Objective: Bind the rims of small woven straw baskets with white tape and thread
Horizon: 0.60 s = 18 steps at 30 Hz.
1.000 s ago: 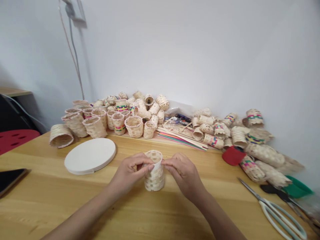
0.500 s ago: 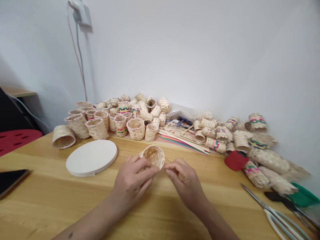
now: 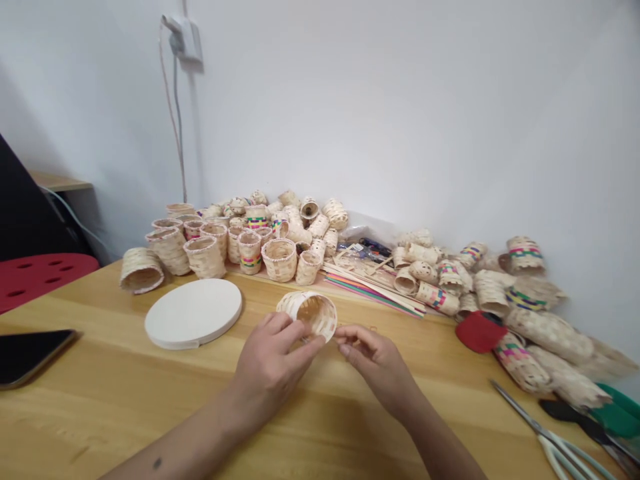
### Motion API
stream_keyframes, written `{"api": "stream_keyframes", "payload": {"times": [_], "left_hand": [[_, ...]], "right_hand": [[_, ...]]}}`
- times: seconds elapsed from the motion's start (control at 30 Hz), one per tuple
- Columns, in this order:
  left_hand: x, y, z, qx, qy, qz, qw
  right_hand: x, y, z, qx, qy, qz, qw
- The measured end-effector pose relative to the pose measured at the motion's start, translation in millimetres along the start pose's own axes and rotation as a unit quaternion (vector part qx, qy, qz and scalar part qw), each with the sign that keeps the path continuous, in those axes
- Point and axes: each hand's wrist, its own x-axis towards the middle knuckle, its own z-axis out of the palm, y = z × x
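A small woven straw basket (image 3: 311, 313) is tipped on its side over the wooden table (image 3: 125, 400), its mouth turned toward me. My left hand (image 3: 273, 363) grips it from below and the left, fingers curled round its rim. Just right of the basket, my right hand (image 3: 373, 360) has its fingertips pinched together; what they hold is too thin to make out.
Behind lie a round white disc (image 3: 194, 312), a heap of small woven baskets (image 3: 250, 237), coloured strips (image 3: 373, 287), more baskets (image 3: 505, 293) and a red piece (image 3: 479, 331). Scissors (image 3: 560, 443) lie at the right edge, a dark phone (image 3: 30, 347) at the left, and a red stool (image 3: 40, 273) beyond it.
The basket went from upright between both hands to lying on its side in my left hand. My right hand came off its rim and now pinches beside it. The view shifted left.
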Motion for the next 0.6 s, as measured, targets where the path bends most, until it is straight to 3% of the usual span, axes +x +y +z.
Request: {"api": "stream_keyframes", "payload": {"times": [0.23, 0.33, 0.47, 0.6], "left_hand": [[-3, 1, 7, 0.002, -0.020, 0.003, 1.000], [-6, 0, 13, -0.005, -0.040, 0.006, 0.999], [-11, -4, 19, 0.000, -0.067, 0.013, 0.998], [-16, -2, 22, -0.007, -0.101, 0.039, 0.994]], "right_hand": [[0, -1, 10, 0.046, 0.059, -0.020, 0.997], [0, -1, 7, -0.046, 0.053, -0.061, 0.996], [-2, 0, -3, -0.208, 0.082, -0.185, 0.957], [-3, 1, -4, -0.277, 0.064, -0.191, 0.939]]}}
